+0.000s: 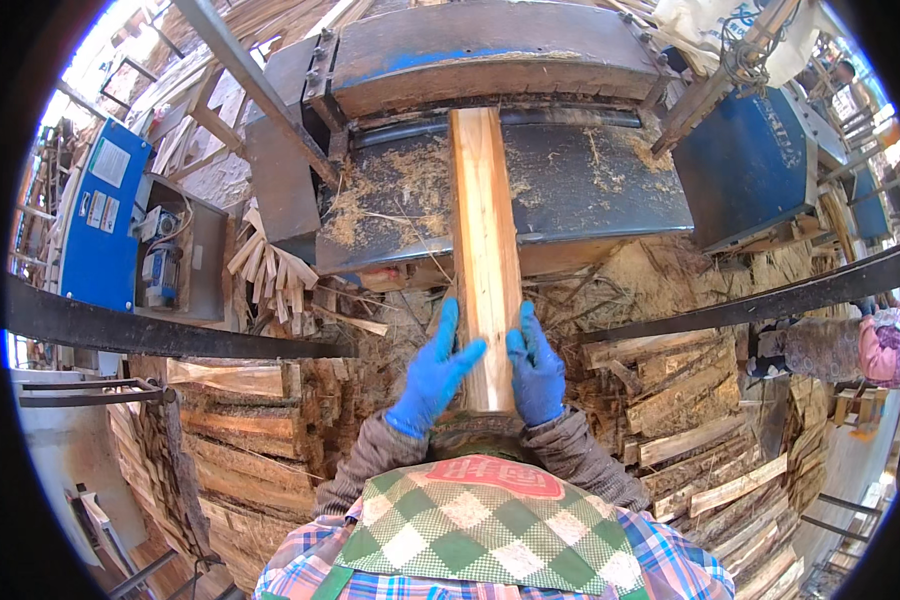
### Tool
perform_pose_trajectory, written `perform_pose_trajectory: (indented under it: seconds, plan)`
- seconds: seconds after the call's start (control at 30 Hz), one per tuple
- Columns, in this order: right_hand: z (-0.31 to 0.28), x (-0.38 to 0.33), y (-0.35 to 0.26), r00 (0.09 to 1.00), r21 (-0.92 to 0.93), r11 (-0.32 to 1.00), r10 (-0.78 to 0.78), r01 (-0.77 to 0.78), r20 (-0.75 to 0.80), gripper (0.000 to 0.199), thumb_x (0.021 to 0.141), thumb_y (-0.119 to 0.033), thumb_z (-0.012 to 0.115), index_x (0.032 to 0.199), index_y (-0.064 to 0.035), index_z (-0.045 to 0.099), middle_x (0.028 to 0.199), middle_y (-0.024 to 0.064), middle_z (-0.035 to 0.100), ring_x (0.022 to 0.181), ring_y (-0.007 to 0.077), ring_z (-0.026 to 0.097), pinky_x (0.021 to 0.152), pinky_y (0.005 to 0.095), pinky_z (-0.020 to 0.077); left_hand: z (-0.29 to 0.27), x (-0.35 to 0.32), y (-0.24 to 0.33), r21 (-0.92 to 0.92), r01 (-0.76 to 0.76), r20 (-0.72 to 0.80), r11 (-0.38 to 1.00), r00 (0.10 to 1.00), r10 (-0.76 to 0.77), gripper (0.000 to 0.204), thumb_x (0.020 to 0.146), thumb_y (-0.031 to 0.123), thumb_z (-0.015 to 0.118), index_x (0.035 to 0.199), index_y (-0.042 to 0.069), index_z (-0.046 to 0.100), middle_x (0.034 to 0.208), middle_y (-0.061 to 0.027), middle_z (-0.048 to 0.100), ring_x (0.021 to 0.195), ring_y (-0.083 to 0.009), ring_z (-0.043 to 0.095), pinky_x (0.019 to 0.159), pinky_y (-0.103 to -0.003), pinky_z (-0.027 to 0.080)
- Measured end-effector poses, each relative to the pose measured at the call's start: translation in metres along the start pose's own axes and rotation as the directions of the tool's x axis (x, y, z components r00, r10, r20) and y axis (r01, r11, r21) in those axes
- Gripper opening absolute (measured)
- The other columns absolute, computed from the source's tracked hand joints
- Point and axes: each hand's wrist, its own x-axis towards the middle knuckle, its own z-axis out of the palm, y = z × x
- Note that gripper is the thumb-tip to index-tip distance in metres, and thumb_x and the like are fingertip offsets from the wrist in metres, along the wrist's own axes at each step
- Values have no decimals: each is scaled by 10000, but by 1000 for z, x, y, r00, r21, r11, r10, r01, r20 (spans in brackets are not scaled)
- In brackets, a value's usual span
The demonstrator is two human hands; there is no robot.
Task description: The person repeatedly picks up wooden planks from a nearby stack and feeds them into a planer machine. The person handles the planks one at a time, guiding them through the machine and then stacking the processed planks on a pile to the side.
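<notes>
A long pale wooden plank (484, 230) lies lengthwise on the dark steel bed (590, 190) of a woodworking machine, its far end under the machine's blue-streaked hood (490, 55). My left hand (435, 370), in a blue glove, presses against the plank's near left edge. My right hand (535, 365), also in a blue glove, holds the near right edge. Both hands clasp the plank's near end from the sides. Sawdust lies on the bed left of the plank.
Stacks of rough wood slabs (710, 440) lie right and left below the machine. A blue control box (100, 215) stands at the left, a blue motor housing (750, 165) at the right. Dark steel bars (160, 330) cross both sides. Another person's sleeve (885, 345) shows far right.
</notes>
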Motion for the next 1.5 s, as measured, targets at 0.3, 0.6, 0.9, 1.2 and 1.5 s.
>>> perform_pose_trajectory:
  seconds: [0.3, 0.6, 0.9, 1.2, 1.5]
  plan:
    - [-3, 63, 16, 999, 11, 1000, 29, -28, -25, 511, 1058, -205, 608, 1513, -8, 484, 1433, 193, 613, 1201, 225, 644, 1001, 365, 527, 19, -19, -18, 381, -245, 122, 892, 969, 214, 900, 946, 394, 727, 1629, 48, 255, 1565, -231, 425, 1420, -418, 451, 1159, -493, 392]
    - [13, 222, 41, 848, -453, 792, -513, 409, -133, 333, 1044, -169, 564, 1281, 45, 658, 1149, 229, 694, 989, 308, 672, 811, 426, 548, 7, 107, 39, 955, -145, 4, 259, 880, 475, 771, 950, 575, 546, 1514, 57, 459, 1582, -185, 413, 1533, -450, 233, 1249, -630, 152]
    - [33, 259, -7, 971, -284, 950, -179, 129, -160, 498, 1088, -315, 487, 1443, 30, 546, 1430, 241, 568, 1306, 369, 556, 1102, 451, 455, 8, 160, 9, 863, -183, -288, 470, 588, 756, 775, 965, 538, 599, 1564, 85, 406, 1615, -149, 386, 1538, -408, 252, 1264, -581, 168]
    - [71, 160, -1, 906, 1, 943, -319, 332, 280, 455, 1078, -287, 531, 1416, 13, 580, 1397, 218, 592, 1279, 321, 582, 1098, 425, 463, 16, -66, -224, -365, -498, -930, 786, 238, -281, 621, 1080, 389, 523, 1570, 34, 383, 1441, -122, 559, 1272, -270, 576, 1081, -392, 472]
    - [287, -160, -23, 161, 180, 915, -251, 360, 955, 548, 989, -217, 700, 1478, -45, 522, 1382, 243, 536, 1246, 411, 567, 1047, 471, 483, -102, -276, -282, -19, -990, -722, 141, -84, -687, 723, 982, 560, 637, 1510, 101, 456, 1495, -186, 508, 1315, -368, 534, 1092, -532, 476]
